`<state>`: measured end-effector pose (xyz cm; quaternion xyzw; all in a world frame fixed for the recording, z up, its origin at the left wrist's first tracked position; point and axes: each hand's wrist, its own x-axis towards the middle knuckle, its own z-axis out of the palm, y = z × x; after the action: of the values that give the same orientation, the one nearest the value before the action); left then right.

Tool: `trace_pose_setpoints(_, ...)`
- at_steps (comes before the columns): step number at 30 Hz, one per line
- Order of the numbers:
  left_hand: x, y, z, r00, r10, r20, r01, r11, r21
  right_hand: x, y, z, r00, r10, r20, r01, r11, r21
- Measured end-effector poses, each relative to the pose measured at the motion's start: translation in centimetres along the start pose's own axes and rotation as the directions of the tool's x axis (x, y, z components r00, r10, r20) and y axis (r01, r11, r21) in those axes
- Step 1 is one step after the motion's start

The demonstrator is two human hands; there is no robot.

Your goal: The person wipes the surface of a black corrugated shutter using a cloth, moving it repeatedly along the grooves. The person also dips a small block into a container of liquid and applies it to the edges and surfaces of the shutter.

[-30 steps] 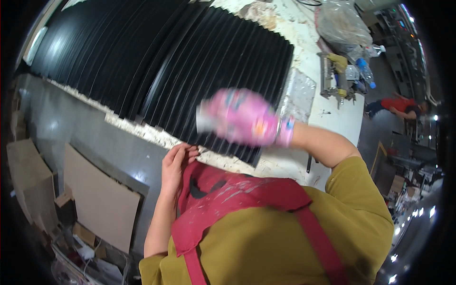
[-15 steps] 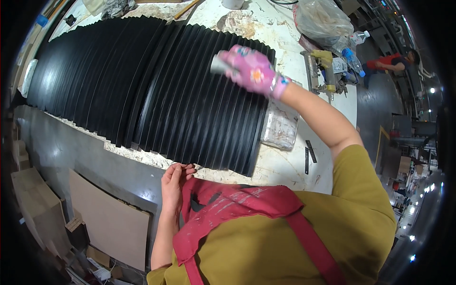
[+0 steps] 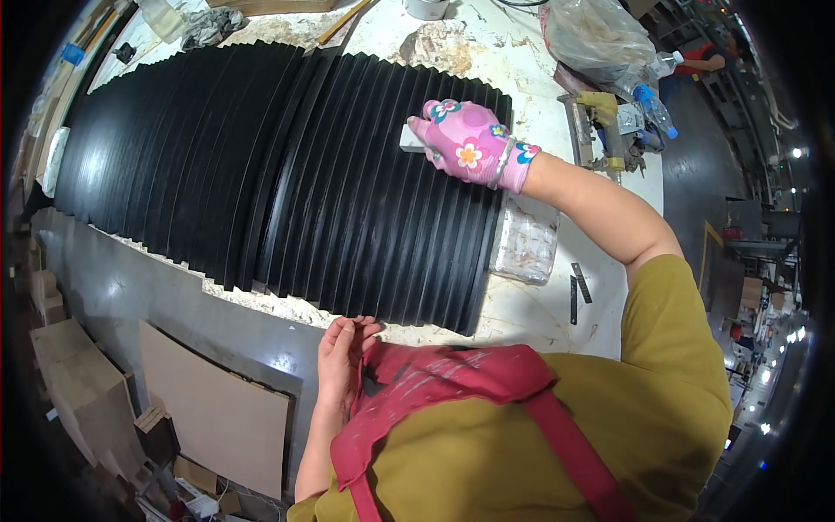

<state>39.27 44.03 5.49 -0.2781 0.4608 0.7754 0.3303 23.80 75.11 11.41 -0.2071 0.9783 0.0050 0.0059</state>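
A black ribbed panel [image 3: 374,191], made up of many long pleat-like ridges, lies across the worktable. My right hand [image 3: 465,143], in a pink flowered glove, grips a small white block [image 3: 412,138] with the fingers closed round it. The block is over the upper right part of the ridges; whether it presses on them I cannot tell. At the panel's near edge is my bare left hand [image 3: 344,339], its thumb and fingertips drawn together. What those fingertips hold, if anything, is hidden.
Right of the panel lies a plastic-wrapped block [image 3: 525,239], with two dark strips [image 3: 574,300] nearby. A nail gun [image 3: 600,130], a plastic bottle [image 3: 654,111] and a clear bag [image 3: 596,39] occupy the far right. Cardboard boxes [image 3: 83,374] stand on the floor at left. A co-worker [image 3: 709,59] is beyond the table.
The whole view has shifted a little. My right hand, blurred before, now looks sharp, with the white block slightly nearer me on the panel. The co-worker has moved farther off.
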Motion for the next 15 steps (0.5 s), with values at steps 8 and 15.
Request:
trace_pose_setpoints(8,0.4,-0.2,-0.3,1.0,0.005,-0.012,-0.004,0.999,0.041,0.4,-0.8,-0.4,0.997,-0.079,-0.024,0.078,0.997,-0.029)
trace_pose_setpoints(15,0.4,0.1,0.1,1.0,-0.009,0.001,0.009,0.999,0.042,3.4,9.2,1.8,0.967,0.188,-0.174,-0.189,0.982,0.008)
